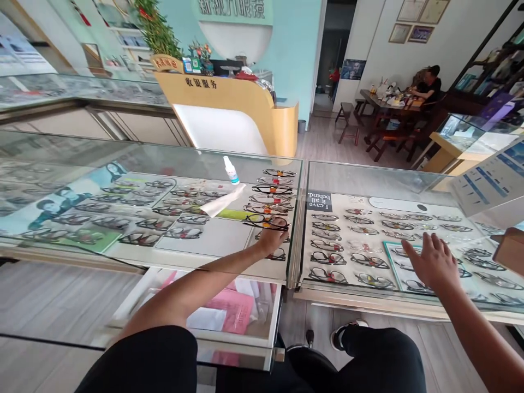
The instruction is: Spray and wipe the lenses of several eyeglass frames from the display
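My left hand (pixel 275 236) reaches across the left glass display counter (pixel 196 155) and is closed on a pair of dark-framed eyeglasses (pixel 254 221) near the counter's right end. Its fingertips are partly hidden by the frame. Under and behind it, more eyeglasses (pixel 273 189) lie in a column. A white spray bottle (pixel 231 170) with a blue label stands to the left, beside a pale folded cloth (pixel 223 201). Over the right glass counter (pixel 368 169), my right hand (pixel 437 263) is held with its fingers spread, above rows of eyeglasses (pixel 370 261), holding nothing.
Below the left counter a drawer (pixel 278 316) stands pulled out, with pink and white packets (pixel 233 308) inside. A narrow seam separates the two counters. A brown box-like object (pixel 510 248) sits at the right edge. Farther back are a cash desk (pixel 282 131) and a seated person (pixel 429 87).
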Available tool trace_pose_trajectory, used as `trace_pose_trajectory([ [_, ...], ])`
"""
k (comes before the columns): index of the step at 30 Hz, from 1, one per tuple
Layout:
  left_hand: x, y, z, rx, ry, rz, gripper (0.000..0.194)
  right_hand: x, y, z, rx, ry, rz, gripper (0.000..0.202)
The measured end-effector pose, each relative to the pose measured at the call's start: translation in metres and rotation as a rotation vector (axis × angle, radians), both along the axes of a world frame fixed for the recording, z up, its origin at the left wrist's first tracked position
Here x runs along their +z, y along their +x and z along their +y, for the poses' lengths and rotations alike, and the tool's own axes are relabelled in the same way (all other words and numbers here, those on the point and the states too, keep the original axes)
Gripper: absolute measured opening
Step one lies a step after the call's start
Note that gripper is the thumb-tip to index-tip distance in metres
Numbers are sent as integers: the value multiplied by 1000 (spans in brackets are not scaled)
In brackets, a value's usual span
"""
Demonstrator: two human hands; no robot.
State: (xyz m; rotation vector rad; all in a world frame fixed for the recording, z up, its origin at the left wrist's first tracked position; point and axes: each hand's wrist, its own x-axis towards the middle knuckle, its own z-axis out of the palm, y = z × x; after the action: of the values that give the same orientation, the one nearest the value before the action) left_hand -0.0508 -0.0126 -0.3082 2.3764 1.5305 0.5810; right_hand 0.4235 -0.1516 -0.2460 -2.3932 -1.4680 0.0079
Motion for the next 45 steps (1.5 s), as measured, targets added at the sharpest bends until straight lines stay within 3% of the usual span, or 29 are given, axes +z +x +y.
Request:
trace_pose_trajectory([
  [3,9,-12,-25,-21,-73,115,30,2,-2,2,14,8,5,114],
  [7,32,-38,-75,-239,-325,265,20,11,-6,2,-6,-31,22,114],
  [11,76,-66,-134,-427,-605,348,28,14,-5,3,23,-47,37,116],
  [14,118,-94,-162,-444,-886,311,31,13,-1,-1,46,15,34,112],
  [15,131,-107,-165,-409,-864,274,29,13,-2,-4,65,53,25,105],
  [17,153,-142,-162,-207,-704,227,34,16,-8,-10,138,155,-9,82],
  [20,168,-208,-137,281,-295,315,37,28,-37,-13,367,334,-58,48],
  [22,168,-252,-113,585,-86,396,47,40,-73,-6,598,472,-58,34],
  [25,155,-302,-80,906,-179,407,79,61,-145,18,902,499,-27,22],
  [28,136,-329,-58,977,-302,350,97,81,-217,53,1090,406,5,19],
  [33,115,-346,-47,1005,-259,317,107,100,-304,112,1236,137,-69,15],
  [38,115,-348,-47,1002,-258,286,111,110,-345,144,1318,-132,-199,4],
  [45,112,-351,-40,1031,-265,300,112,110,-341,150,1309,-199,-243,12],
])
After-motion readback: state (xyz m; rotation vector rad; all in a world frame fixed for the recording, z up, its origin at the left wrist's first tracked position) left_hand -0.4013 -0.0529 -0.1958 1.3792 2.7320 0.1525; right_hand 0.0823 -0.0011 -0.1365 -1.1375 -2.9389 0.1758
